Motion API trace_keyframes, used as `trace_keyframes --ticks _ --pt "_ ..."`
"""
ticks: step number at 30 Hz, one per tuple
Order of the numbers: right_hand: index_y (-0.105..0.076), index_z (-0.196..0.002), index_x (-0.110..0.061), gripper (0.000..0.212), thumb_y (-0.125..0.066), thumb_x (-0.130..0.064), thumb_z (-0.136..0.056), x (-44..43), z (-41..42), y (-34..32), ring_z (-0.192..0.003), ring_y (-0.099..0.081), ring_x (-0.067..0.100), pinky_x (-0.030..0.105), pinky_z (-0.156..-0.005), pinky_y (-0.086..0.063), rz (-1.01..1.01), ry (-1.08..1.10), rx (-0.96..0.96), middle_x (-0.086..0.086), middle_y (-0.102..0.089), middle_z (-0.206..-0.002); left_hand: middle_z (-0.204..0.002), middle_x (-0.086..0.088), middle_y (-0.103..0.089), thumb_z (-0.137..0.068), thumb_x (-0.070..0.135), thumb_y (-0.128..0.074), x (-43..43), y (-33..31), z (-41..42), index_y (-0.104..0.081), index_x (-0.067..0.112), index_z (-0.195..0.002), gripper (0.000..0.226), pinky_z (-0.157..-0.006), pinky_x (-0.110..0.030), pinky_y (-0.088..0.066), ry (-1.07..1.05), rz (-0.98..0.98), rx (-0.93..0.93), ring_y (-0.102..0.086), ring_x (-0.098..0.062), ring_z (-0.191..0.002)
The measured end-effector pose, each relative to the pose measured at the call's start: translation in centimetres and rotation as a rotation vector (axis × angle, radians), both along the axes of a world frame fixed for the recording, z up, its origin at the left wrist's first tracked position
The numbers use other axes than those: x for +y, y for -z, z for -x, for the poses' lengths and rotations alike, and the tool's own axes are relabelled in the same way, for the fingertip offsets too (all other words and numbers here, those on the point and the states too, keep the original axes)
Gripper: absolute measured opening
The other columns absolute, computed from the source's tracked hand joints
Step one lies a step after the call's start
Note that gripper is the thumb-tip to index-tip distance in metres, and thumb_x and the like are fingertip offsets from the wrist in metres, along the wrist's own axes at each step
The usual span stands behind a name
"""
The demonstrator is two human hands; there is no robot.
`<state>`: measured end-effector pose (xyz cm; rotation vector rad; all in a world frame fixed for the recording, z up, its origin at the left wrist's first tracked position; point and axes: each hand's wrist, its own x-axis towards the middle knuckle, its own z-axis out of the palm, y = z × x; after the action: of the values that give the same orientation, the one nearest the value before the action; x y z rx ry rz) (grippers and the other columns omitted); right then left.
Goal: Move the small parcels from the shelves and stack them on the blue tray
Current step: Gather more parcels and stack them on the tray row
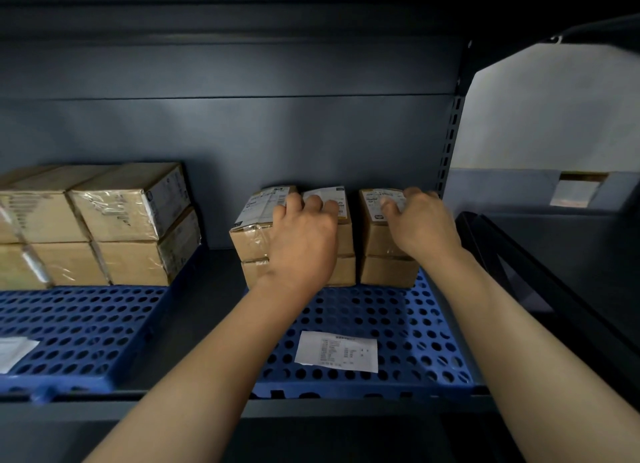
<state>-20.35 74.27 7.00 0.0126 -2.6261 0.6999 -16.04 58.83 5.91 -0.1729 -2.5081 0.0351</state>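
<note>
Small brown cardboard parcels with white labels stand stacked two high at the back of a perforated blue tray (398,324) on a dark shelf. My left hand (301,244) lies over the top front of the left stack (252,234), its fingers curled onto the labelled top of the upper parcels. My right hand (419,223) reaches over the right stack (384,272), with its fingers hooked over the top of the upper parcel (372,209). The lower parcels sit beneath, partly hidden by my hands.
A second blue tray (79,327) at left carries several larger brown boxes (114,216), stacked two high. A white paper slip (336,351) lies on the right tray's front. A perforated shelf upright (450,140) and a dark bin (554,254) stand at right.
</note>
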Motion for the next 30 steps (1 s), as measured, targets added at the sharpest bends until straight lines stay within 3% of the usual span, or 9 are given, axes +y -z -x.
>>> trace_keyframes --ticks 18,30 --pt "-0.052 -0.124 -0.002 0.044 -0.041 -0.037 -0.100 -1.1 0.6 0.0 -0.103 -0.056 0.032 0.029 -0.073 -0.041 0.031 -0.057 0.010 0.020 -0.051 -0.122 -0.126 -0.006 -0.054 -0.090 0.013 -0.053 -0.6 0.3 -0.3 -0.048 0.016 -0.130 0.041 -0.094 -0.040 -0.036 -0.023 -0.002 -0.031 -0.042 -0.030 -0.116" --pt "-0.048 -0.128 -0.001 0.047 -0.042 -0.037 -0.099 -0.8 0.8 -0.2 -0.107 -0.054 0.034 0.033 -0.081 -0.045 0.013 -0.041 0.005 0.021 -0.049 -0.125 -0.125 -0.007 -0.053 -0.090 0.014 -0.053 -0.2 0.0 -0.1 -0.046 0.015 -0.132 0.042 -0.096 -0.041 -0.035 -0.031 0.011 -0.041 -0.041 -0.032 -0.119"
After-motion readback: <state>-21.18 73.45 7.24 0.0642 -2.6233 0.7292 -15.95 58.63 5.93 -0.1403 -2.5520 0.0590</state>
